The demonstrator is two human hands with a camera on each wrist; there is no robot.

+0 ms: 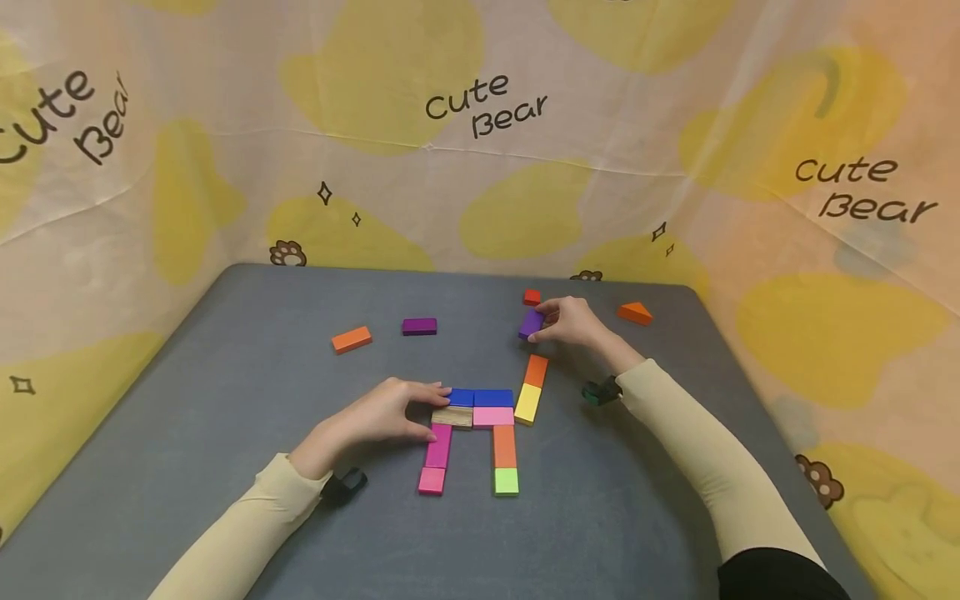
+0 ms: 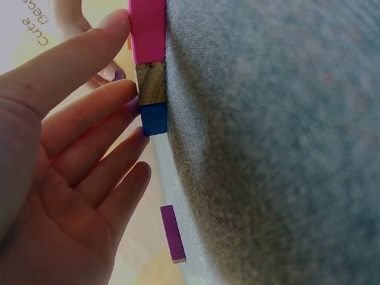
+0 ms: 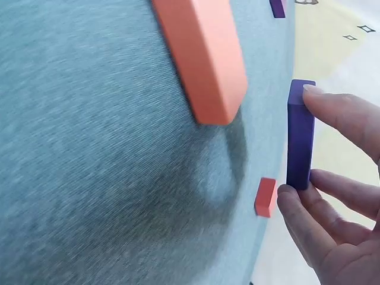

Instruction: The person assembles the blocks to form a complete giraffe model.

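Note:
My right hand point(image 1: 573, 323) pinches a purple block point(image 3: 300, 136) by its two ends, thumb at one end and fingertips at the other, above the table near its back. My left hand point(image 1: 378, 412) lies along the left side of a flat block figure, fingers extended. In the left wrist view its thumb touches the magenta block point(image 2: 148, 29), and its fingertips meet the ends of the wood-grain block point(image 2: 151, 83) and a blue block point(image 2: 155, 119). The figure also has a light pink block point(image 1: 492, 416), an orange leg block point(image 1: 504, 447) and a green block point(image 1: 506, 481).
A yellow block point(image 1: 528, 404) and an orange block point(image 1: 536, 371) form a slanted strip at the figure's upper right. Farther back lie a small red block point(image 1: 532, 297), an orange triangle point(image 1: 635, 313), a dark purple block point(image 1: 419, 327) and another orange block point(image 1: 352, 339). Printed cloth point(image 1: 480, 208) surrounds the table.

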